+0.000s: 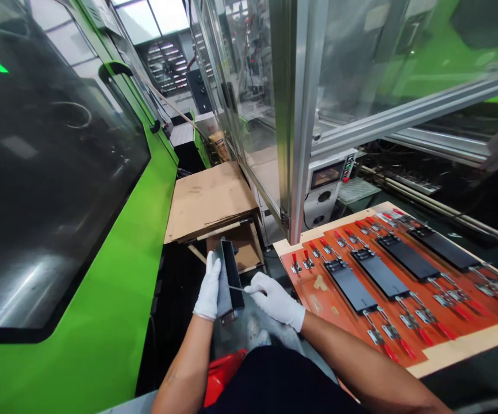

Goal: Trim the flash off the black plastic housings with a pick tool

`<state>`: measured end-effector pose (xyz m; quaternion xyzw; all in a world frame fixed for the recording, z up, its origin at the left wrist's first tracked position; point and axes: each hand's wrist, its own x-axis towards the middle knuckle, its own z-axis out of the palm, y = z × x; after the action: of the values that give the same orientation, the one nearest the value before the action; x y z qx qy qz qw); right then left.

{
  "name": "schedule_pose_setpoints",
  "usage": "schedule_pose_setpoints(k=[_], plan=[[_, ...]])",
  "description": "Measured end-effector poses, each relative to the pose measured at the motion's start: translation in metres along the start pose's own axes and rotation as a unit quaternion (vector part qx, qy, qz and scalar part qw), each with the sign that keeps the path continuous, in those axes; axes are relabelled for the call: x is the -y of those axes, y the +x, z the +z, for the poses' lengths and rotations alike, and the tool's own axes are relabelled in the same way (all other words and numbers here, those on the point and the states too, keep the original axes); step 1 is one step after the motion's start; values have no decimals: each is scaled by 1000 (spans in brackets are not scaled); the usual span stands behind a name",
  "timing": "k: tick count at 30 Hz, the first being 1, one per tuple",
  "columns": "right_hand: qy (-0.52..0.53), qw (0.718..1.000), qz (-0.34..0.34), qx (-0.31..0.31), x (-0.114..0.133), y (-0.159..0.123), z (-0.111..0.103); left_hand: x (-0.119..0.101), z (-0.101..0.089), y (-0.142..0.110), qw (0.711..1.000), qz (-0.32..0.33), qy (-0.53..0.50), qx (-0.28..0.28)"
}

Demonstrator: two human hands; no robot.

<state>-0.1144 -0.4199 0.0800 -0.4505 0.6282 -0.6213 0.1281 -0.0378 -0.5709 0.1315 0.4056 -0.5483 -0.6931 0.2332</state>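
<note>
My left hand (209, 287), in a white glove, grips a long black plastic housing (232, 276) along its left side and holds it tilted up in front of me. The housing's hollow side faces right. A thin tool with a narrow shaft (237, 288) sits in the closed fingers of my right hand (272, 299), also gloved in white. Its tip reaches to the housing's open side; the kind of tool I cannot make out. To the right, several similar black housings (350, 284) lie on an orange fixture board (329, 322), held by toggle clamps with red handles (425, 336).
A green machine (149, 241) with a dark window stands close on the left. Ahead is a cardboard-topped stack (214, 195). An aluminium post (298, 126) of a clear-panelled enclosure rises beyond my hands. A red object (221, 376) lies low by my body.
</note>
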Motion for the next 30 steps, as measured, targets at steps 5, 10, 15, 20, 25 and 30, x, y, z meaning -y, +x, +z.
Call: schedule_pose_setpoints(k=[5, 10, 15, 20, 25, 30], plan=[[27, 995, 14, -90, 11, -11, 14, -18, 6, 7, 996, 50, 24, -63], [-3, 989, 11, -146, 14, -6, 12, -21, 14, 8, 996, 56, 13, -63], [-17, 988, -12, -155, 18, -12, 10, -23, 20, 8, 997, 39, 8, -67], [-17, 982, -1, -189, 19, -16, 11, -26, 26, 4, 997, 35, -12, -73], [-9, 978, 5, -208, 20, -16, 11, -28, 32, -1, 996, 20, 3, -82], [-3, 989, -12, -150, 30, -21, 11, -25, 26, -1, 992, 11, 84, -92]])
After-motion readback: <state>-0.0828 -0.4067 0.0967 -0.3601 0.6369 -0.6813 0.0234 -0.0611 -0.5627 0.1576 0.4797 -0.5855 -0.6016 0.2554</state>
